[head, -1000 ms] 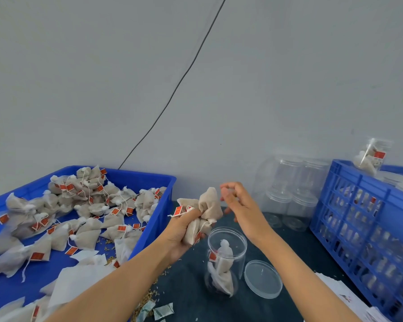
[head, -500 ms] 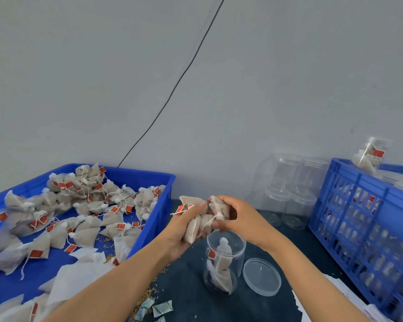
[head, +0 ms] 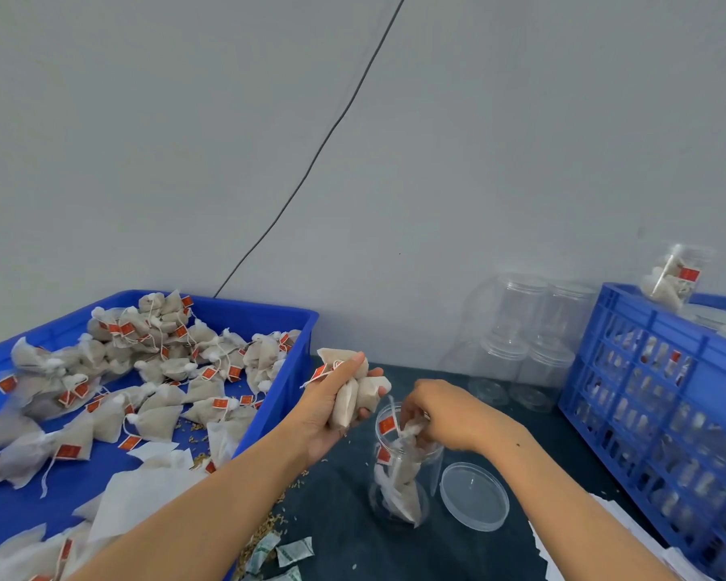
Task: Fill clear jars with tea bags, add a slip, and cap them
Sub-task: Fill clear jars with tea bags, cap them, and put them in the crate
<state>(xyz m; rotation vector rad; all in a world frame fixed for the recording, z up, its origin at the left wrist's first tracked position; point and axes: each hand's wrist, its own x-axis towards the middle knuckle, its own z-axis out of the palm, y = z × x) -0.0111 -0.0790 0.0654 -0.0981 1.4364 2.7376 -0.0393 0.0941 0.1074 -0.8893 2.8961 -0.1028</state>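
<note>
A clear open jar (head: 399, 492) stands on the dark table mat, with a few tea bags inside. My left hand (head: 332, 406) grips a bunch of beige tea bags (head: 355, 396) with red tags, held just up and left of the jar. At the jar's mouth my right hand (head: 441, 417) pinches one tea bag (head: 409, 431), its fingers reaching into the opening. The jar's clear lid (head: 474, 496) lies flat on the mat to the right.
A blue tray (head: 269, 316) of several loose tea bags fills the left. Empty clear jars (head: 520, 341) stand at the back wall. A blue crate (head: 663, 396) of filled jars is on the right. Small sachets (head: 286, 553) and paper slips (head: 629, 534) lie near the front.
My right hand took one tea bag from the bunch in my left hand and moved down to the jar's mouth. The left hand stayed almost in place.
</note>
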